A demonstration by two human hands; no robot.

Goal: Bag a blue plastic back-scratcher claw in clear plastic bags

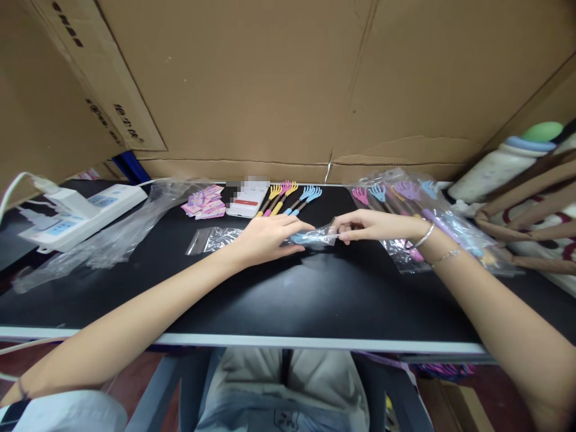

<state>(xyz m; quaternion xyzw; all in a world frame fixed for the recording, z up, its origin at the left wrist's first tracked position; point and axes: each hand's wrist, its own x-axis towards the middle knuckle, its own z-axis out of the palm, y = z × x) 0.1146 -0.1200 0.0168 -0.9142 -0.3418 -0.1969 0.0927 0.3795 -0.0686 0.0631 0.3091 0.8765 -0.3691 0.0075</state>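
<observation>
On the black table in front of me, a narrow clear plastic bag (321,236) lies stretched between my hands. My left hand (270,239) is closed over its middle, the thumb and fingers around a light blue part inside; its full shape is hidden. My right hand (360,227) pinches the right end of the bag. Past my left fingers, another clear bag section (218,239) sticks out to the left. Just behind the left hand lie several claw-shaped back scratchers (279,195) in yellow, pink and blue.
Bagged back scratchers (407,201) lie under and behind my right wrist. A phone (247,201) and small pink cards (204,203) are at the back. Loose plastic film (130,231) and a power strip (85,216) sit left. A white bottle (499,165) stands right, before cardboard walls (252,84).
</observation>
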